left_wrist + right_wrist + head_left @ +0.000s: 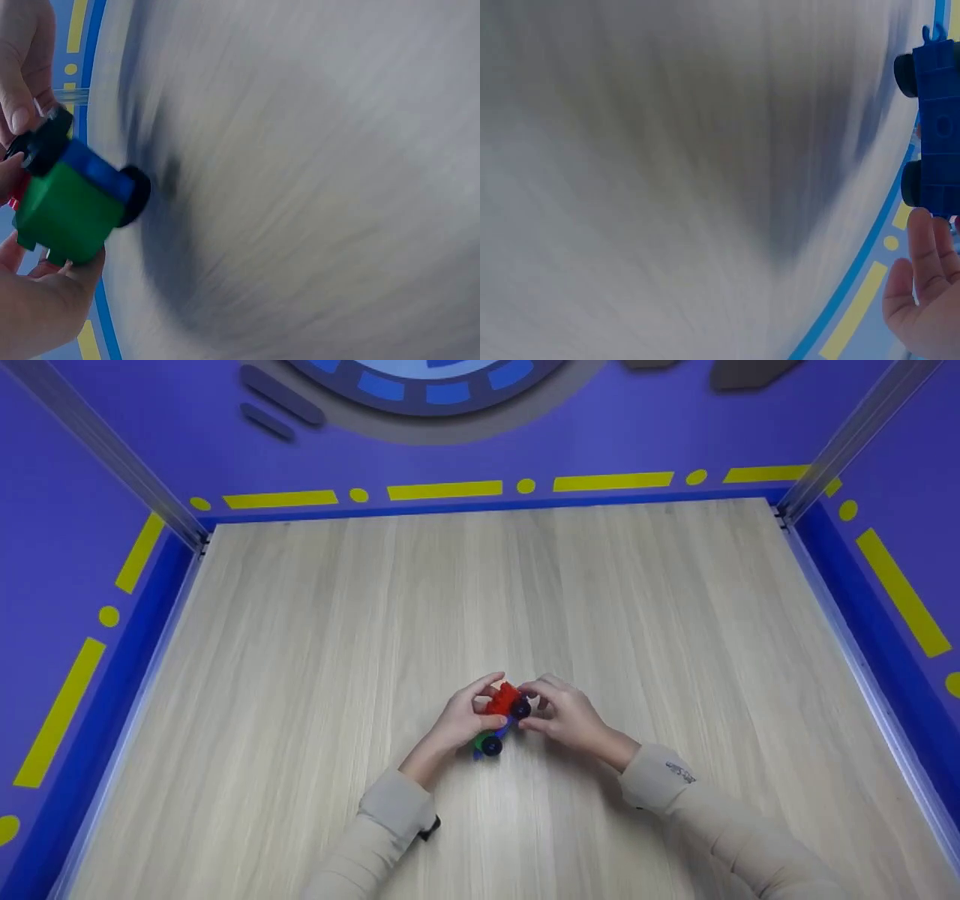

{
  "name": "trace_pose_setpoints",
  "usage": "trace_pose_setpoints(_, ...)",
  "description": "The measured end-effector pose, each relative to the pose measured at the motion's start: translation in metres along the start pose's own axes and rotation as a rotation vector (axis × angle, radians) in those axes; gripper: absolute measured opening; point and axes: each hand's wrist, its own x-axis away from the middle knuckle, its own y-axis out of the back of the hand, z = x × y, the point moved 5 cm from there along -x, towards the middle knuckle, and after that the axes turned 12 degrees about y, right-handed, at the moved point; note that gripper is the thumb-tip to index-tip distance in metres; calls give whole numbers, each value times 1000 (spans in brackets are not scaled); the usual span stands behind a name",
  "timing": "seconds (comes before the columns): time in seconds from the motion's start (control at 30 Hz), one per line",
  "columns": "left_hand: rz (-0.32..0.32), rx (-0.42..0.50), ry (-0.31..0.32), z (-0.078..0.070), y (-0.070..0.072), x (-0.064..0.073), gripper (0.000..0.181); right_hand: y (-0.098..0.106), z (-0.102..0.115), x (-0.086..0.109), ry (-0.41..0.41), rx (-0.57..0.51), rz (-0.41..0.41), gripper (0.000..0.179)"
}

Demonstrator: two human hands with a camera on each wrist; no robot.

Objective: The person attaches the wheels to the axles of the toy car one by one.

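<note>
A small toy train wagon [501, 727] is held between both hands near the front middle of the table. It has a blue base [941, 120] with black wheels [136, 196] and a small hook [934, 34] at one end. On the base sit a green block [71, 214] and a red block [502, 699]. My left hand [469, 716] grips the wagon around its blocks, thumb on the near side. With thumb and index finger, my right hand [566, 716] pinches the wagon's far end by a black wheel. Other fingers of the right hand touch the base's end in the right wrist view.
The wood-grain table [337, 660] extends around the hands. Purple-blue walls [637, 442] with yellow dashes stand at the back and both sides, with metal posts [840, 435] in the corners. A small black object [430, 829] shows at the left sleeve's cuff.
</note>
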Motion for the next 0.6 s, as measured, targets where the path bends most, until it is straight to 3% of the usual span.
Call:
trace_pose_setpoints(0.3, -67, -90, -46, 20, 0, -18, 65, -2, -5, 4, -66, -91, 28, 51)
trace_pose_setpoints(0.6, -105, -214, -73, 16, -3, -14, 59, -3, -10, 6, -153, -252, 63, 51)
